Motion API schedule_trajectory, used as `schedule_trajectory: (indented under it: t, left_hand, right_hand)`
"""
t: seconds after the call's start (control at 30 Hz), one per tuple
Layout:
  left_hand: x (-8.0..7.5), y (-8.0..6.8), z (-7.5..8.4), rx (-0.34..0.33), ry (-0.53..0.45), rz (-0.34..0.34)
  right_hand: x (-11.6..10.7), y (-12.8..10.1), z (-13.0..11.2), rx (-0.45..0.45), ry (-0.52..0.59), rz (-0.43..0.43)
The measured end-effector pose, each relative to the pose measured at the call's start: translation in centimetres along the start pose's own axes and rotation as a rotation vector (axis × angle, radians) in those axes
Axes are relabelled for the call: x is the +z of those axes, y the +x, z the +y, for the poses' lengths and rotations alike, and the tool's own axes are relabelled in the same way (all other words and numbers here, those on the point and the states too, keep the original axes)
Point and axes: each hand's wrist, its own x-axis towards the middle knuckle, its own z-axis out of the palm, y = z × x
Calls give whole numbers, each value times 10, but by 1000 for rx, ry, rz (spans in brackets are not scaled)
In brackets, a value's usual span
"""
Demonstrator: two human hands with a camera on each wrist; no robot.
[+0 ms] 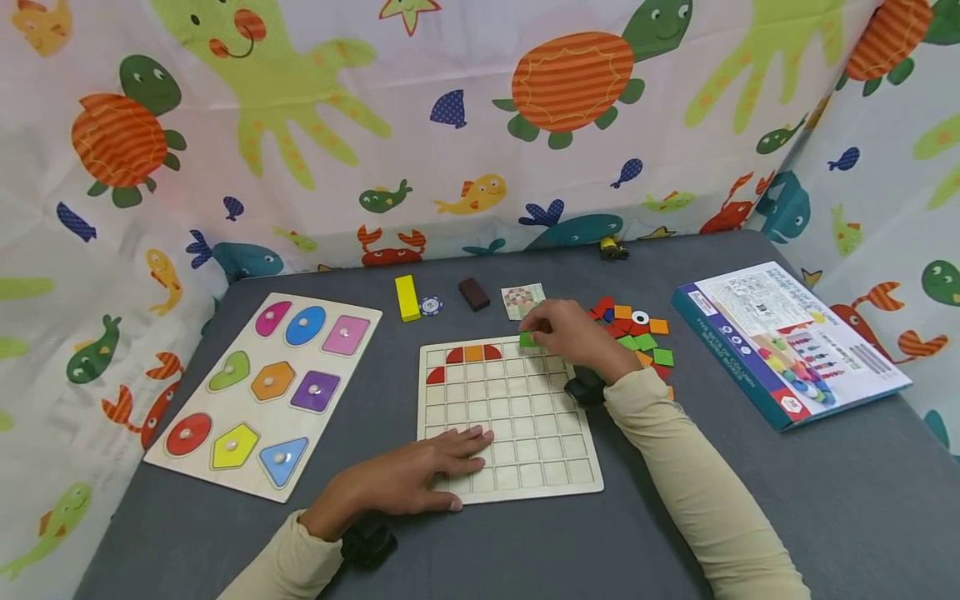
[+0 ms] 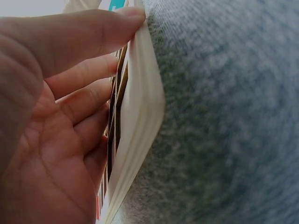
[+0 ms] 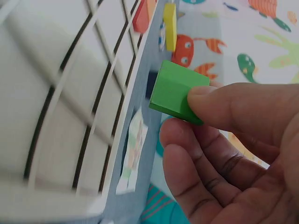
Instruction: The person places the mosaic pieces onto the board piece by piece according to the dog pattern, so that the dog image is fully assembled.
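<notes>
A wooden grid board (image 1: 517,433) lies at the middle of the table. Along its far left edge sit red quarter-round tiles (image 1: 454,356) and an orange square tile (image 1: 474,353). My right hand (image 1: 573,337) pinches a green square tile (image 3: 180,91) between thumb and fingers, over the board's far edge. With fingers spread, my left hand (image 1: 420,471) rests on the board's near left part. In the left wrist view its thumb (image 2: 126,23) touches the board's rim (image 2: 145,102). Beyond the right hand lies a pile of loose red, orange and green tiles (image 1: 643,342).
A shape puzzle board (image 1: 247,408) lies at left, and a boxed game (image 1: 795,342) at right. Behind the grid stand a yellow block (image 1: 407,298), a poker chip (image 1: 431,306), a dark brown block (image 1: 474,294) and a picture card (image 1: 521,300). A small yellow-and-black figure (image 1: 612,248) sits near the curtain.
</notes>
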Motion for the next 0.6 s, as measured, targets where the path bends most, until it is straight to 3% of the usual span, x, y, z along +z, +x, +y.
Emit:
schedule_trajectory:
  t: [0.6]
  left_hand:
    - [0, 0, -5, 33, -34, -9]
  right_hand:
    - [46, 28, -43, -137, 18, -125]
